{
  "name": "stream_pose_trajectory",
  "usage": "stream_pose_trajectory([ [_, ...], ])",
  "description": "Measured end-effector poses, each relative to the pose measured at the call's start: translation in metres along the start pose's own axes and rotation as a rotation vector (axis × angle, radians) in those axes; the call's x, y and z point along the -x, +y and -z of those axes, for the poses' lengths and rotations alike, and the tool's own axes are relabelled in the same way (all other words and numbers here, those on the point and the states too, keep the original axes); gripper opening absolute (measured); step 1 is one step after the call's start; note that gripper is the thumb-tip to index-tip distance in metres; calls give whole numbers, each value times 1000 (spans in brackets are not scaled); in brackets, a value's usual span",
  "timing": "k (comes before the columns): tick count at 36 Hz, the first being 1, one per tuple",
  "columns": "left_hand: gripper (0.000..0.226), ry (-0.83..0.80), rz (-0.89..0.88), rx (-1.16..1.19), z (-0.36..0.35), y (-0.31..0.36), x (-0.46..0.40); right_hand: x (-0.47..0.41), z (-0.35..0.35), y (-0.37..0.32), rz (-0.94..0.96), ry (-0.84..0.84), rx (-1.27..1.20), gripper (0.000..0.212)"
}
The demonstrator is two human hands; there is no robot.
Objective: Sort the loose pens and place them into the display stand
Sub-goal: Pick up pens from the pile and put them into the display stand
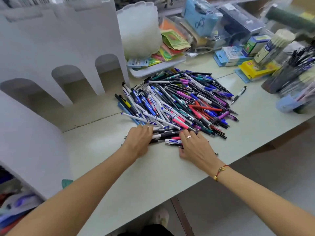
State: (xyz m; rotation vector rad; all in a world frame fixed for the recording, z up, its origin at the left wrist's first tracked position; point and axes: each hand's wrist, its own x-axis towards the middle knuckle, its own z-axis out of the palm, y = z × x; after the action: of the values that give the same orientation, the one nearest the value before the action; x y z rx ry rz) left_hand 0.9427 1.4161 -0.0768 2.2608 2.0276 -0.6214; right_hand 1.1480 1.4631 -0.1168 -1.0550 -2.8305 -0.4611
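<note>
Both hands lie on the near edge of the pen pile (177, 101) on the desk (153, 176), the left hand (139, 139) and right hand (196, 147) relaxed with fingers flat over pens, the white display stand (56, 53) beyond the left hand.

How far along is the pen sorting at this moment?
Nothing looks done: the display stand's visible arched slots hold no pens. In hand: the left hand and right hand rest on pens at the near edge of the pile of pens, apparently gathering some. Left: almost the entire pile, plus one stray pen lying apart.
</note>
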Motion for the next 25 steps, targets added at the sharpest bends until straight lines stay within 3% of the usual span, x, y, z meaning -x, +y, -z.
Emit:
stream_pose_trajectory([
  [4,29,-100,-27,-92,5,-5,-4,-9,3,-2,68,23,72,13],
  [9,30,-108,7,50,-6,-23,18,-10,7,2,193,-75,93,15],
  [12,17,-199,61,302,-13,-34,31,-10,10,6,205,-102,40,19],
  [15,10,-351,147,703,-13,-45,41,-13,19,8,177,-60,-16,27],
  [19,5,-486,254,1562,-6,-51,64,-17,30,7,137,-43,-80,34],
  [23,11,-470,344,2344,-9,-53,78,-29,38,2,19,65,-269,17],
  [25,12,-438,358,2530,-6,-53,80,-40,46,-5,-94,131,-366,24],
])
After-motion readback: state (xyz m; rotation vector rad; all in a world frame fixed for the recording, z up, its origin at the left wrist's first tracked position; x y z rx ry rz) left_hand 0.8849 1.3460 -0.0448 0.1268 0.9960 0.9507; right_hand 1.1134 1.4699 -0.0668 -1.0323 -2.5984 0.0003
